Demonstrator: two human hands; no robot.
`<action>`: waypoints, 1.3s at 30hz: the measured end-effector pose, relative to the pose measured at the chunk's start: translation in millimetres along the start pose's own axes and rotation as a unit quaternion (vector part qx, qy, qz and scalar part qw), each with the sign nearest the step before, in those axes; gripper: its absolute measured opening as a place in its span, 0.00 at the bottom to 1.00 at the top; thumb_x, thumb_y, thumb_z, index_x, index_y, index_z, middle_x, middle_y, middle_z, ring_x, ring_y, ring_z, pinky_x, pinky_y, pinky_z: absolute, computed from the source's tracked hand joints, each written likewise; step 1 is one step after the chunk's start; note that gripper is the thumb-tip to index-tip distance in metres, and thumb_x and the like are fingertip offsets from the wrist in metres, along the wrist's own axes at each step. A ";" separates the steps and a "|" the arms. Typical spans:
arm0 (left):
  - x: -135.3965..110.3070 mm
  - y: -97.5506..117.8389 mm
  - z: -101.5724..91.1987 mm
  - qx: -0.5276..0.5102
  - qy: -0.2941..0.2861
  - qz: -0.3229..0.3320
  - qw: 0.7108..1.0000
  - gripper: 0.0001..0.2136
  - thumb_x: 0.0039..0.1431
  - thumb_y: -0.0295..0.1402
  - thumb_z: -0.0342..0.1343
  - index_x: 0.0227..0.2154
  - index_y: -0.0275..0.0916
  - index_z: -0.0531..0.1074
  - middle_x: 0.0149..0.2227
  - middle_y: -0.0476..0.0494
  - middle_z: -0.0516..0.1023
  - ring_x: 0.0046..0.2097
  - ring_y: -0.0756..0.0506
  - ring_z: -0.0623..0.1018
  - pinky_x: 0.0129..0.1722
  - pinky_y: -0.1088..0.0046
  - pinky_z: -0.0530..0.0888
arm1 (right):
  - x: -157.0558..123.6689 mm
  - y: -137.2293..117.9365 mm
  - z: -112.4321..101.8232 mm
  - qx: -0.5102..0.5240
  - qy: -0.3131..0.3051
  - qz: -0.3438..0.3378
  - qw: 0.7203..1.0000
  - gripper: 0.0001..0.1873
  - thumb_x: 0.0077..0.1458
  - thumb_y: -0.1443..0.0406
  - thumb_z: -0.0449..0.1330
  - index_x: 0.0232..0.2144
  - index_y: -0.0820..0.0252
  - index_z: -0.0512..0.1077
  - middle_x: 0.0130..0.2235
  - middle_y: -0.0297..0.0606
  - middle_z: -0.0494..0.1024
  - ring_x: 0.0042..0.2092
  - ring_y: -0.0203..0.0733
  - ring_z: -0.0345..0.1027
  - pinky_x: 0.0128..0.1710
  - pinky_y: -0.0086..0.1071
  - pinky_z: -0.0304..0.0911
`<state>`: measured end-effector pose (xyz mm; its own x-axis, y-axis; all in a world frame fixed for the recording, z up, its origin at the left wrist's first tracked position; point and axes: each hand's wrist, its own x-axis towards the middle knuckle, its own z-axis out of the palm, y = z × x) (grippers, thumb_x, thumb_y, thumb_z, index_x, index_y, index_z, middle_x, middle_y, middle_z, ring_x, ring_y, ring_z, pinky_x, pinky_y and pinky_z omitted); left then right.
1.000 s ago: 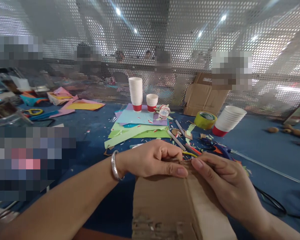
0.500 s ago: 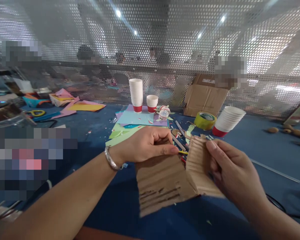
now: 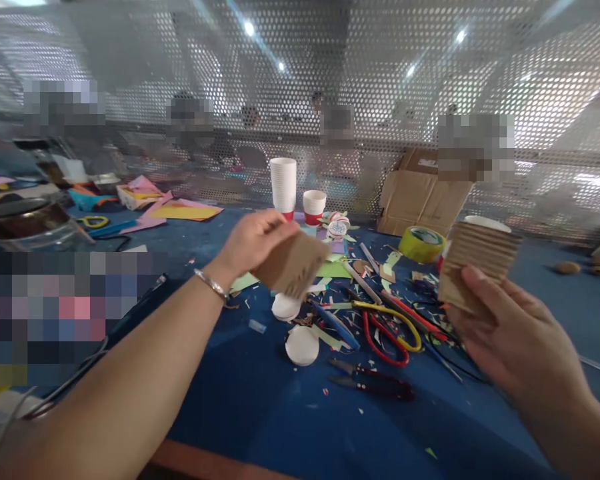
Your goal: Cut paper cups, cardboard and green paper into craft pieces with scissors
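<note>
My left hand (image 3: 260,243), with a silver bangle at the wrist, is closed on a torn piece of brown cardboard (image 3: 295,263), tilted above the table. Out to the right, my right hand (image 3: 505,333) grips a second cardboard piece (image 3: 480,260), its ridged face showing, thumb in front. The two pieces are well apart. Below and between the hands lie white paper discs (image 3: 302,345), scissors with red and yellow handles (image 3: 387,330), small dark thread snips (image 3: 373,383) and a blue pen (image 3: 335,325) among paper scraps.
Stacked paper cups (image 3: 283,187) and a shorter cup stack (image 3: 314,207) stand at the back. A cardboard box (image 3: 425,197) leans near the perforated metal wall, with yellow tape (image 3: 422,244) before it. Coloured paper (image 3: 185,212) and a glass jar (image 3: 25,223) are at left.
The cardboard has come apart into two pieces. My left hand has moved left and up with one, my right hand to the right with the other, uncovering the tools and discs.
</note>
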<state>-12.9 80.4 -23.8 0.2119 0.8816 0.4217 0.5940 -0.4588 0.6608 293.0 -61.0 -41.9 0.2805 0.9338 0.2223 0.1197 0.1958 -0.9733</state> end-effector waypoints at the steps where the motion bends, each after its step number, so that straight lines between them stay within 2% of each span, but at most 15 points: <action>1: 5.9 -15.6 -3.5 0.032 0.098 -0.068 0.992 0.16 0.61 0.48 0.57 0.31 0.39 0.75 0.31 0.47 0.79 0.33 0.48 0.74 0.32 0.75 0.66 | 3.7 0.1 -1.6 0.053 0.039 0.052 0.996 0.09 0.58 0.54 0.64 0.32 0.52 0.77 0.33 0.34 0.80 0.20 0.31 0.61 0.15 0.26 0.52; 4: 16.7 -58.3 -7.0 0.065 0.171 -0.150 0.972 0.10 0.62 0.38 0.55 0.32 0.36 0.74 0.35 0.41 0.80 0.37 0.44 0.76 0.36 0.71 0.68 | 4.6 3.3 3.9 0.088 -0.018 0.156 0.984 0.13 0.49 0.55 0.71 0.29 0.58 0.77 0.25 0.33 0.76 0.19 0.29 0.57 0.14 0.24 0.49; 8: 19.7 -87.6 0.3 0.067 0.193 -0.204 0.957 0.06 0.60 0.32 0.54 0.34 0.35 0.73 0.37 0.37 0.80 0.38 0.41 0.76 0.38 0.66 0.71 | -4.6 11.9 14.7 0.010 -0.151 0.197 0.969 0.21 0.51 0.49 0.69 0.35 0.62 0.80 0.30 0.39 0.81 0.28 0.37 0.70 0.21 0.25 0.61; 11: 18.6 -76.7 5.4 0.061 0.192 -0.188 0.961 0.07 0.59 0.31 0.56 0.40 0.36 0.72 0.41 0.34 0.80 0.44 0.39 0.77 0.44 0.62 0.73 | -6.3 16.3 15.3 -0.043 -0.186 0.190 0.963 0.24 0.53 0.46 0.66 0.36 0.63 0.81 0.33 0.42 0.82 0.29 0.39 0.72 0.22 0.26 0.61; 14: 8.1 -35.5 12.8 0.050 0.174 -0.112 0.977 0.15 0.57 0.33 0.61 0.47 0.38 0.70 0.53 0.34 0.75 0.57 0.38 0.72 0.54 0.62 0.71 | -5.2 17.7 14.8 -0.082 -0.214 0.179 0.957 0.24 0.54 0.46 0.65 0.34 0.63 0.81 0.30 0.39 0.81 0.27 0.37 0.70 0.22 0.27 0.61; 15: 1.3 -17.5 17.2 0.031 0.149 -0.073 0.986 0.16 0.58 0.36 0.62 0.48 0.40 0.70 0.53 0.36 0.76 0.57 0.40 0.73 0.54 0.63 0.71 | -5.4 17.6 15.2 -0.092 -0.228 0.177 0.953 0.24 0.55 0.46 0.64 0.35 0.63 0.81 0.30 0.39 0.81 0.27 0.37 0.70 0.23 0.28 0.62; 17: -15.9 18.4 29.5 -0.101 -0.022 0.001 0.995 0.21 0.60 0.43 0.61 0.52 0.40 0.69 0.51 0.36 0.77 0.52 0.41 0.77 0.49 0.65 0.75 | -6.9 16.8 17.0 -0.107 -0.262 0.173 0.943 0.24 0.56 0.46 0.63 0.34 0.63 0.81 0.31 0.38 0.82 0.29 0.38 0.72 0.27 0.29 0.66; 19: -33.2 46.6 44.1 -0.203 -0.181 0.000 0.962 0.29 0.55 0.44 0.65 0.57 0.39 0.65 0.51 0.34 0.77 0.48 0.42 0.79 0.43 0.67 0.76 | -9.3 14.9 19.2 -0.110 -0.297 0.168 0.933 0.24 0.56 0.46 0.63 0.33 0.62 0.80 0.33 0.39 0.82 0.33 0.40 0.74 0.32 0.32 0.68; 20: -40.0 56.0 50.8 -0.236 -0.224 -0.012 0.945 0.30 0.54 0.42 0.67 0.57 0.38 0.64 0.47 0.36 0.78 0.43 0.44 0.80 0.39 0.69 0.76 | -10.3 13.7 20.0 -0.108 -0.309 0.161 0.931 0.24 0.57 0.46 0.62 0.33 0.62 0.79 0.33 0.38 0.82 0.33 0.41 0.74 0.33 0.32 0.68; 22: -47.2 64.8 60.1 -0.276 -0.300 -0.047 0.912 0.22 0.56 0.39 0.65 0.50 0.37 0.68 0.34 0.44 0.78 0.33 0.48 0.78 0.26 0.75 0.73 | -10.5 11.4 20.0 -0.126 -0.311 0.133 0.933 0.24 0.58 0.45 0.60 0.33 0.61 0.78 0.29 0.35 0.79 0.30 0.38 0.71 0.30 0.30 0.66; 24: -45.9 63.3 61.9 -0.290 -0.274 -0.063 0.915 0.13 0.57 0.38 0.64 0.40 0.36 0.71 0.30 0.47 0.75 0.29 0.50 0.76 0.22 0.78 0.70 | -8.0 10.7 17.3 -0.179 -0.280 0.079 0.940 0.25 0.61 0.46 0.57 0.30 0.60 0.75 0.23 0.31 0.71 0.24 0.34 0.63 0.25 0.28 0.61; 27: -34.6 52.2 54.4 -0.332 -0.124 -0.075 0.932 0.09 0.60 0.36 0.59 0.38 0.37 0.69 0.34 0.47 0.74 0.29 0.51 0.78 0.19 0.80 0.69 | -1.1 15.3 10.2 -0.288 -0.236 -0.002 0.928 0.24 0.63 0.47 0.55 0.25 0.59 0.69 0.21 0.29 0.66 0.23 0.32 0.56 0.22 0.27 0.54; 31: -20.7 39.4 47.0 -0.368 0.043 -0.122 0.921 0.07 0.60 0.34 0.55 0.39 0.39 0.64 0.34 0.48 0.76 0.23 0.52 0.78 0.14 0.81 0.64 | 4.3 28.6 3.9 -0.440 -0.264 -0.031 0.858 0.11 0.61 0.56 0.57 0.33 0.56 0.72 0.24 0.30 0.72 0.24 0.36 0.62 0.25 0.29 0.55; 35: -17.7 34.1 51.1 -0.385 0.084 -0.159 0.905 0.10 0.57 0.32 0.56 0.39 0.40 0.62 0.31 0.49 0.77 0.22 0.51 0.79 0.16 0.81 0.68 | 3.7 36.5 4.8 -0.527 -0.274 -0.083 0.800 0.05 0.58 0.65 0.56 0.36 0.55 0.73 0.35 0.37 0.77 0.34 0.41 0.69 0.32 0.32 0.59; 39: -19.7 31.5 53.6 -0.378 0.095 -0.141 0.910 0.13 0.54 0.34 0.60 0.38 0.40 0.63 0.32 0.49 0.78 0.24 0.51 0.80 0.16 0.81 0.67 | 4.2 35.8 5.7 -0.514 -0.284 -0.047 0.808 0.05 0.54 0.67 0.56 0.34 0.56 0.71 0.32 0.35 0.76 0.30 0.40 0.67 0.30 0.32 0.56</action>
<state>43.3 54.5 -44.6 -0.0473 0.9742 0.2207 -0.1158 -0.2248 0.9675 293.0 -48.4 -76.1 -0.2230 0.9734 -0.0534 0.9245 0.1938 -0.3284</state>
